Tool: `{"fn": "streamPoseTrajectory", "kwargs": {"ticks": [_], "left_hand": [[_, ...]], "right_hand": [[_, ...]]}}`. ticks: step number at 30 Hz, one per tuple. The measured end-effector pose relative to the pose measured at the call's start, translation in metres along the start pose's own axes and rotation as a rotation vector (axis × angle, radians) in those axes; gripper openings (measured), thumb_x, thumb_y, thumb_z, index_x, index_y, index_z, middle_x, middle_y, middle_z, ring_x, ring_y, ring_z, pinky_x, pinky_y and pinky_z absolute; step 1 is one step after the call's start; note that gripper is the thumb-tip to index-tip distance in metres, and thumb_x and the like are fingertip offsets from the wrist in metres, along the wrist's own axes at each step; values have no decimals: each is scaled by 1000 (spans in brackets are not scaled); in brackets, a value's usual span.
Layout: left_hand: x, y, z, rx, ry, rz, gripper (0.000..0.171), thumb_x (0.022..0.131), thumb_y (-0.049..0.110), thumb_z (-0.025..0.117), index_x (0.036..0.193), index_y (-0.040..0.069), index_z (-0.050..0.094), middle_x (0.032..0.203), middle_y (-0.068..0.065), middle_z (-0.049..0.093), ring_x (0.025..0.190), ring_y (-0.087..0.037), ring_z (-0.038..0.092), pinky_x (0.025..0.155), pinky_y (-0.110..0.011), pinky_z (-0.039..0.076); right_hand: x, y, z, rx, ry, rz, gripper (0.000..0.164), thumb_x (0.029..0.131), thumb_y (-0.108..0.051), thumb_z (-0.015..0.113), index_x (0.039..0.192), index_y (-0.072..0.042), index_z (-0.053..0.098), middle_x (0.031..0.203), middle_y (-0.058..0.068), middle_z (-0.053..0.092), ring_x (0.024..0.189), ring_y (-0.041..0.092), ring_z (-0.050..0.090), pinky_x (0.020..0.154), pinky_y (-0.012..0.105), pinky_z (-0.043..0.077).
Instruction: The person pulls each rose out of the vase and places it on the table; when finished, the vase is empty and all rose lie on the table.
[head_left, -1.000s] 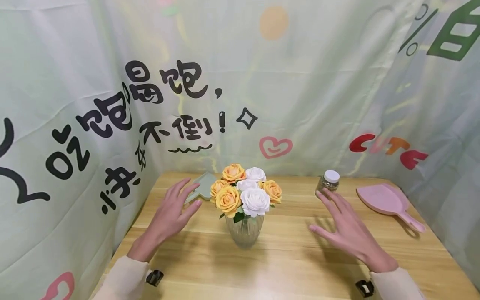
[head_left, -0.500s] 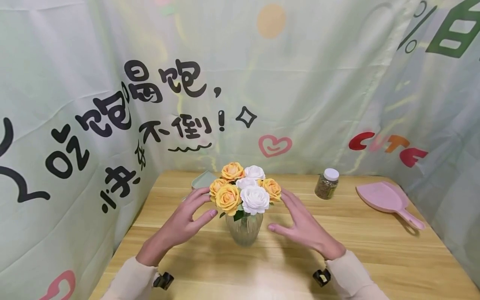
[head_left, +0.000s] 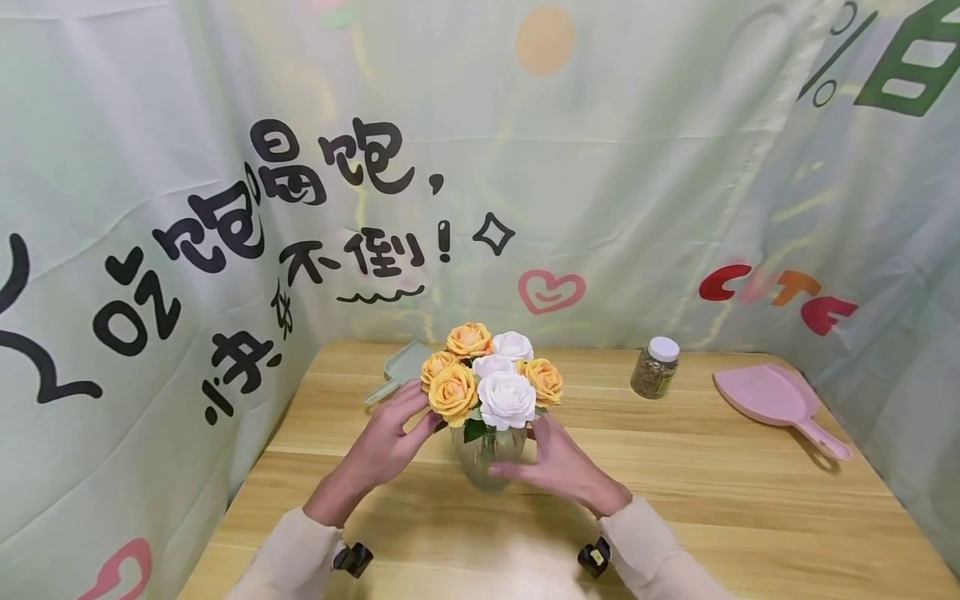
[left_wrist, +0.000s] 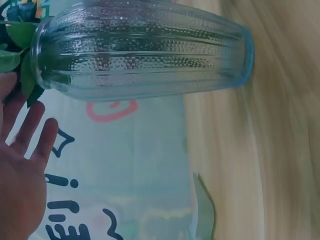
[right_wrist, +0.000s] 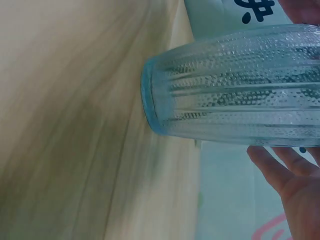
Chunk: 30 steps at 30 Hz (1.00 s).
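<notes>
A clear ribbed glass vase (head_left: pixel 487 458) stands upright on the wooden table. Artificial roses fill it, orange roses (head_left: pixel 453 395) and white roses (head_left: pixel 507 400), with green leaves under the blooms. My left hand (head_left: pixel 393 437) is at the vase's left side, fingertips close under the flowers; in the left wrist view its fingers (left_wrist: pixel 33 127) reach toward the leaves (left_wrist: pixel 22 35). To the right of the vase is my right hand (head_left: pixel 566 462), its thumb overlapping the glass front. The right wrist view shows that hand's fingers (right_wrist: pixel 272 167) loosely bent along the glass side.
Behind the left hand lies a pale green dustpan (head_left: pixel 405 367). A jar (head_left: pixel 654 372) with a white lid stands at the back right, and a pink dustpan (head_left: pixel 772 396) lies farther right. Printed fabric (head_left: pixel 637 208) hangs around the table (head_left: pixel 712 492).
Both hands have moved inward to the vase, the right one leftward from beside the jar and the left one rightward. The flowers have shifted slightly in the last half second.
</notes>
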<state>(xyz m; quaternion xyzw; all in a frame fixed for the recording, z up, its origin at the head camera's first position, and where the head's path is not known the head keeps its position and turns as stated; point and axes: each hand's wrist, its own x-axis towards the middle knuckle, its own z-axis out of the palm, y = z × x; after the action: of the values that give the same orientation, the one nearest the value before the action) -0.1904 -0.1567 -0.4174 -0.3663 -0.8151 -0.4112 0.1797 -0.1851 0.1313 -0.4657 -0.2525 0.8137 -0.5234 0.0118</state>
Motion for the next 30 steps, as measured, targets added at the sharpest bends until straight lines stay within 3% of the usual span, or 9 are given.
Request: {"fn": "streamPoseTrajectory", "kwargs": {"ticks": [6, 12, 16, 19, 23, 25, 30], "left_hand": [[7, -2, 1, -53, 166, 44, 38, 95, -16, 72, 131, -2, 75, 137, -20, 73, 131, -28, 69, 114, -19, 53], [22, 6, -1, -115, 312, 79, 43, 89, -24, 72, 129, -10, 72, 134, -29, 72, 135, -12, 64, 113, -18, 53], [33, 14, -3, -192, 386, 67, 48, 87, -28, 70, 133, -16, 66, 129, -34, 69, 130, -4, 64, 108, -18, 57], [37, 18, -7, -230, 433, 38, 48, 86, -28, 70, 133, -19, 63, 129, -22, 71, 125, 0, 64, 104, -16, 58], [42, 24, -16, -261, 510, 3, 44, 90, -25, 67, 133, -21, 60, 131, 12, 72, 120, 2, 67, 99, -15, 59], [45, 26, -21, -283, 537, -10, 43, 92, -24, 65, 135, -21, 58, 130, 23, 70, 119, 2, 68, 98, -14, 59], [50, 27, -32, -377, 580, -13, 43, 95, -21, 62, 138, -15, 61, 128, 18, 74, 118, -3, 71, 99, -19, 61]], "right_hand": [[0, -1, 3, -26, 11, 27, 99, 82, -43, 95, 162, -14, 45, 161, 9, 58, 147, 32, 57, 124, 61, 46], [-1, 0, 2, -23, 33, 14, 106, 81, -42, 96, 167, -15, 39, 165, 13, 52, 148, 36, 55, 121, 63, 48], [-3, -1, 1, -32, 49, 1, 108, 81, -40, 97, 168, -15, 37, 165, 15, 51, 146, 37, 57, 117, 62, 52], [-4, 0, 0, -47, 52, -2, 110, 80, -39, 97, 169, -16, 36, 166, 17, 50, 145, 38, 57, 116, 61, 53], [-5, 2, -3, -59, 60, -7, 107, 80, -38, 98, 167, -15, 39, 164, 16, 52, 144, 36, 58, 114, 58, 56], [-5, 3, -4, -65, 62, -13, 105, 81, -37, 97, 166, -14, 40, 163, 16, 53, 143, 36, 59, 113, 56, 58], [-5, 5, -6, -75, 59, -27, 105, 81, -37, 97, 166, -13, 40, 162, 17, 54, 141, 38, 60, 112, 57, 58]]}}
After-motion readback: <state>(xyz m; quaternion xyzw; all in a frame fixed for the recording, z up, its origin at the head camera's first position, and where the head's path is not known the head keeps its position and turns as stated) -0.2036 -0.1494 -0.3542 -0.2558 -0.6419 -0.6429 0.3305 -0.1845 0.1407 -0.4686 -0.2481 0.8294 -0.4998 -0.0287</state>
